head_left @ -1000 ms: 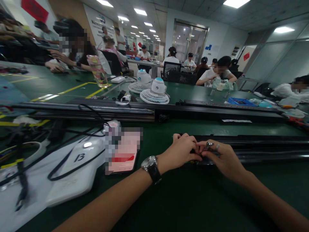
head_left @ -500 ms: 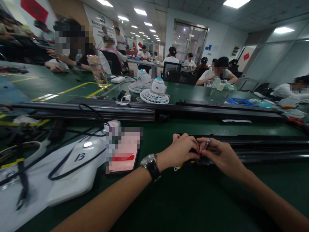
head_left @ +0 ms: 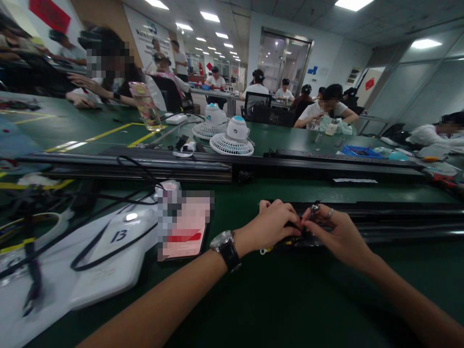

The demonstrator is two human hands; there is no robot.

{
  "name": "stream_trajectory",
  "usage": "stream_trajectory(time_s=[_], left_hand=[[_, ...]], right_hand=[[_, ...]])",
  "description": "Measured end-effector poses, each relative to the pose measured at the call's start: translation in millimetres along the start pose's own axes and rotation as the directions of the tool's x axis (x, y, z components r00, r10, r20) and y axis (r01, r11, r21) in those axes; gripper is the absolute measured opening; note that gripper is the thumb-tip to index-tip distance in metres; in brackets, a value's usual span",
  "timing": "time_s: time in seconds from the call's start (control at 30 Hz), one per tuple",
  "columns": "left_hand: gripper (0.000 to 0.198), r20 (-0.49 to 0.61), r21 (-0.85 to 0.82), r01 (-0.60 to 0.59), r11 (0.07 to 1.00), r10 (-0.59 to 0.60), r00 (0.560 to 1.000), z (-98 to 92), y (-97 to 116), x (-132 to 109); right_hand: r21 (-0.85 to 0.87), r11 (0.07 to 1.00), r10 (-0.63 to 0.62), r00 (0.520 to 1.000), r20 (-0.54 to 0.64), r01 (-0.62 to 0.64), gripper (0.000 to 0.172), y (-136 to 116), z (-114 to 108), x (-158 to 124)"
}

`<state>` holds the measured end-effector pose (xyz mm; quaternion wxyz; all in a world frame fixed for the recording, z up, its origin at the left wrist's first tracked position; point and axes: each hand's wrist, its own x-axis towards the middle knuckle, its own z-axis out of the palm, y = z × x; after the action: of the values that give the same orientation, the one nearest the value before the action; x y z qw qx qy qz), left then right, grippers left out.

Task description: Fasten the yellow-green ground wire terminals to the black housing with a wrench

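Observation:
My left hand [head_left: 277, 223], with a watch [head_left: 227, 249] on its wrist, is closed with curled fingers over the left end of a long black bar-shaped part [head_left: 398, 212]. My right hand [head_left: 335, 229] pinches with thumb and forefinger right beside the left fingertips; rings show on its fingers. What the two hands grip is dark, small and mostly hidden by the fingers. Below the left hand, a small ring terminal [head_left: 263, 251] with a bit of yellow pokes out at the part's end. The black part lies on the green table [head_left: 290, 299] and runs off to the right.
Left of my hands lie a phone [head_left: 186, 227], a white device marked 13 [head_left: 116, 246] and black cables [head_left: 90, 263]. Beyond stretch long black bars [head_left: 326, 165], two white fans [head_left: 232, 137], a bottle [head_left: 145, 106] and a blue tray [head_left: 362, 152]. Several people sit at tables behind.
My right hand's fingers have shifted slightly up and right, still pinched. The left hand stays at nearly the same spot on the black part.

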<state>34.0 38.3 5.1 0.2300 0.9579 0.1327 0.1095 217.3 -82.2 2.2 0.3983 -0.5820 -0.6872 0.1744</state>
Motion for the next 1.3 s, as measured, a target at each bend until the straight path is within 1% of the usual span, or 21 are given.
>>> stream_trajectory(time_s=[0.3, 0.4, 0.57, 0.8, 1.3], left_hand=[[0.014, -0.004, -0.024, -0.008, 1.0, 0.007, 1.0, -3.6, 1.0, 0.4], [0.014, -0.002, -0.022, -0.014, 1.0, 0.014, 1.0, -4.0, 0.4, 0.0], [0.014, 0.001, -0.011, -0.016, 1.0, 0.016, 1.0, -3.8, -1.1, -0.8], [0.012, -0.007, 0.006, -0.019, 1.0, 0.02, 1.0, -1.2, -0.8, 0.0], [0.014, -0.014, 0.046, -0.013, 0.999, 0.014, 1.0, -0.4, 1.3, -0.8]], right_hand=[[0.109, 0.994, 0.037, 0.998, -0.054, -0.031, 0.008, -1.5, 3.1, -0.3], [0.097, 0.995, 0.04, 0.998, -0.055, -0.035, 0.006, -1.7, 5.2, -1.6], [0.056, 0.998, -0.002, 0.999, -0.048, 0.005, 0.002, -2.4, 6.5, -2.0], [0.02, 0.999, -0.03, 0.999, -0.024, 0.03, 0.005, -2.4, 5.6, -0.3], [0.035, 0.998, -0.046, 0.999, -0.019, 0.047, 0.004, 1.9, 7.1, -2.2]])
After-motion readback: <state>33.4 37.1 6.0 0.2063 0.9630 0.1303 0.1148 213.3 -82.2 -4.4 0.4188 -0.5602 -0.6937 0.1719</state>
